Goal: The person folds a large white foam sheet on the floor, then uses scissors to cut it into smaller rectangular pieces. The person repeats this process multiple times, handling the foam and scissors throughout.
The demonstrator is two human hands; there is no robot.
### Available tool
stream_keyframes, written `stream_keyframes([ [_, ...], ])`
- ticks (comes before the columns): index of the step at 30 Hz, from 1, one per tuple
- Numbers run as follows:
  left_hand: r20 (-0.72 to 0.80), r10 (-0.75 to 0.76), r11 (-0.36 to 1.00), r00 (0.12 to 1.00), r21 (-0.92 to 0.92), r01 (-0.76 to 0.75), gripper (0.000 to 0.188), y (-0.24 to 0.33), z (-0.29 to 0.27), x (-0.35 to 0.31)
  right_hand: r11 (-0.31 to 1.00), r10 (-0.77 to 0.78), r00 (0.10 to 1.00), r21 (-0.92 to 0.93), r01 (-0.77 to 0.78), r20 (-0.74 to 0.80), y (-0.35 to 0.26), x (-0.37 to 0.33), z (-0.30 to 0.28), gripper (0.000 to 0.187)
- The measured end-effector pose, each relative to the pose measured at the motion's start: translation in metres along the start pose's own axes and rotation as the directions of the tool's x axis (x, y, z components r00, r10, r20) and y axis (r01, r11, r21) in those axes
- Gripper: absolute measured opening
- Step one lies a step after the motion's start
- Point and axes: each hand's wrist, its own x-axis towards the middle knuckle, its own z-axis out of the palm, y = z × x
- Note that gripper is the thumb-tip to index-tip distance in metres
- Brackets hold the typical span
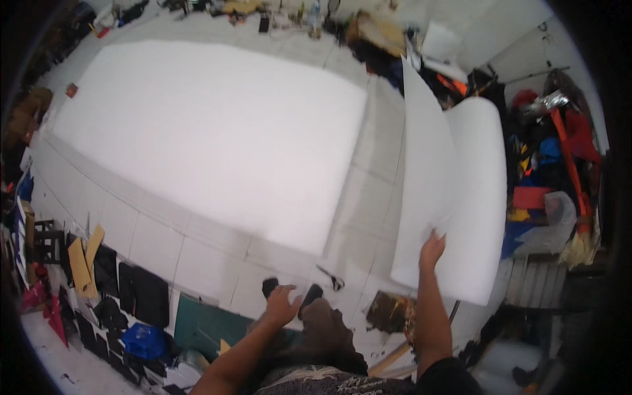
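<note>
A roll of white foam-like sheet (477,197) lies at my right, with its loose flap (424,151) raised and curving along the near side. My right hand (432,250) pinches the flap near its lower end. My left hand (282,306) hangs in front of my body above my feet, holding nothing, its fingers apart. A large flat slab or sheet of the same white material (217,138) covers much of the tiled floor ahead. Between its near right corner and my feet lies a pair of dark-handled scissors (334,280).
A heap of red, blue and orange things (553,158) stands beyond the roll on the right. A brown-wrapped bundle (388,313) sits near my right foot. At the left lie black pieces (141,293), cardboard strips (85,260), a blue bag (145,340) and a green board (207,329).
</note>
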Motion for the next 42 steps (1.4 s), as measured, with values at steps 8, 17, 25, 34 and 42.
stream_keyframes([
  [8,0.414,0.167,0.961,0.895,-0.270,-0.054,0.071,0.237,-0.158,0.111,0.787,-0.454,0.588,-0.009,0.617,0.670,-0.176,-0.150,-0.002,0.070],
  [17,0.277,0.230,0.935,0.933,0.204,-0.291,0.086,0.171,-0.245,0.098,0.796,0.026,0.501,0.285,-0.533,0.865,-0.315,-0.151,0.082,0.085],
  [25,-0.002,0.375,0.903,0.927,-0.226,-0.365,0.065,0.013,-0.364,0.108,0.956,0.204,0.624,-0.015,-0.295,0.754,-0.408,-0.150,0.268,0.052],
  [34,-0.495,-0.694,0.720,0.523,-0.465,0.516,0.058,-0.279,-0.755,-0.069,0.956,0.235,0.751,-0.007,-0.293,0.617,-0.478,-0.119,0.415,0.051],
  [42,-0.646,-0.574,0.817,0.503,-0.410,0.406,0.049,-0.432,-1.013,-0.063,0.947,0.254,0.774,0.014,-0.321,0.580,-0.646,-0.189,0.588,0.040],
])
